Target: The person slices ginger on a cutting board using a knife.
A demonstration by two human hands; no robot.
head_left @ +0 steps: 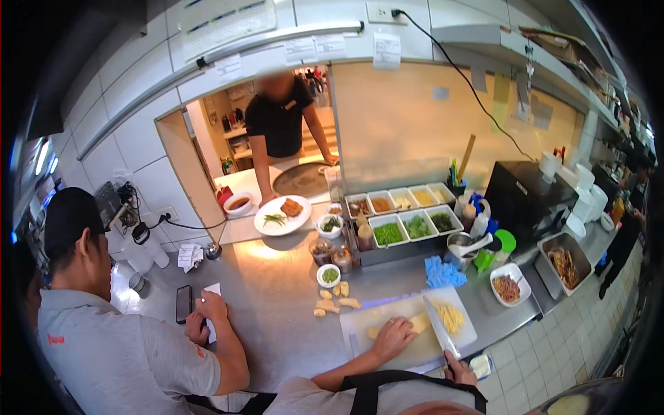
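On the white cutting board [354, 339], my left hand [394, 337] presses down on a pale yellow piece of ginger [420, 322], its fingers closed over one end. My right hand [459, 371] grips the handle of a large kitchen knife [441, 328]. The blade points away from me and lies along the right end of the ginger. Just right of the blade is a heap of thin yellow strips [452, 319]. Several peeled ginger pieces [326, 304] lie on the steel counter, left of the board.
Behind the board stand a topping rack [408, 257], a crumpled blue cloth [445, 272] and a small bowl of chopped greens [328, 276]. A bowl of shredded meat [508, 285] is at right. One person [131, 318] leans over paper at left; another [282, 121] stands behind the pass-through beside a plate [282, 223].
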